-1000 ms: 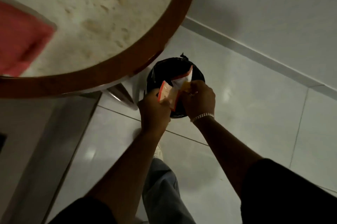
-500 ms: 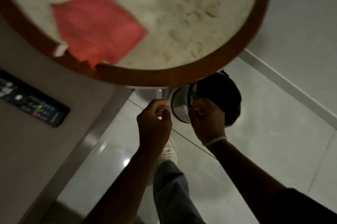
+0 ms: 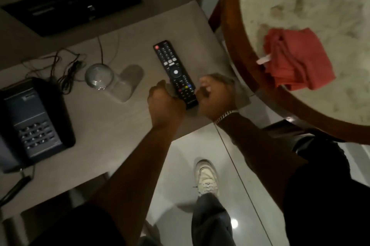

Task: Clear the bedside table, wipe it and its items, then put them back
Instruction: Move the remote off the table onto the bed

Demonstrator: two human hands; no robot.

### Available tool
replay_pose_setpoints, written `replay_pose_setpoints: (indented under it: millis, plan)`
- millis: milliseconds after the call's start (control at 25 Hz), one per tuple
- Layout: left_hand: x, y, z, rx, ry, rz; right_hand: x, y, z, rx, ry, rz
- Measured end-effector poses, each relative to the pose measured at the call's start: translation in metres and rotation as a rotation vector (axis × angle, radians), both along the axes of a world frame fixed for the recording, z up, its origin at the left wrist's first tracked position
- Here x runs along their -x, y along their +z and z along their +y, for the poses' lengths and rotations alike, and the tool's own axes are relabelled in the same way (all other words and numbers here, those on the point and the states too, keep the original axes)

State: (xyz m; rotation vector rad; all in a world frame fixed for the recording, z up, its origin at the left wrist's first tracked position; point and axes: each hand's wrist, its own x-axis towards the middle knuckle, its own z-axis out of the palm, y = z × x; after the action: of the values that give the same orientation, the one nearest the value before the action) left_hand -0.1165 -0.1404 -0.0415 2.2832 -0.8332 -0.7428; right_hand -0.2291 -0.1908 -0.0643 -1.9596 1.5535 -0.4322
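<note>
Both hands flank the remote point(image 3: 175, 74) on the bedside table point(image 3: 120, 121).

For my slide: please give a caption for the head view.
Both hands, left and right, reach the remote on the bedside table.

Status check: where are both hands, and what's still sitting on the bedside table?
Left hand and right hand flank remote, grip unclear. Phone, glass on bedside table. Red cloth apart, on round table.

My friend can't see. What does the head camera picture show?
Two bare hands, left hand and right hand, flank a black TV remote control on a beige bedside table, beside a dark desk phone. A folded red cloth lies on a round marble table.
</note>
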Motion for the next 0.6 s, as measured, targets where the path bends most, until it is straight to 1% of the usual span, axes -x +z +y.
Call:
replay_pose_setpoints:
  millis: [40,160,240,320,360,440,520,600]
  plan:
    - [-0.003,-0.005,-0.007,-0.04,0.007,0.023,-0.011,-0.005,-0.009,-0.012,-0.005,0.022]
    - [-0.005,-0.018,-0.023,-0.057,0.049,0.177,-0.034,-0.018,-0.02,-0.105,0.061,0.018]
    - [-0.007,-0.025,-0.03,-0.06,0.188,0.287,-0.039,-0.025,-0.024,-0.161,0.056,0.013]
    - [-0.006,-0.025,-0.031,-0.049,0.365,0.355,-0.037,-0.024,-0.028,-0.276,-0.043,-0.063]
    - [-0.006,-0.023,-0.029,-0.032,0.429,0.377,-0.035,-0.021,-0.028,-0.343,-0.069,-0.096]
    - [-0.006,-0.016,-0.02,0.029,0.482,0.443,-0.03,-0.009,-0.023,-0.43,-0.063,-0.146]
    - [-0.006,-0.002,-0.006,0.099,0.472,0.517,-0.027,0.01,-0.014,-0.43,-0.046,-0.196]
    - [-0.011,0.02,0.009,0.191,0.463,0.565,-0.03,0.035,-0.006,-0.378,-0.018,-0.251]
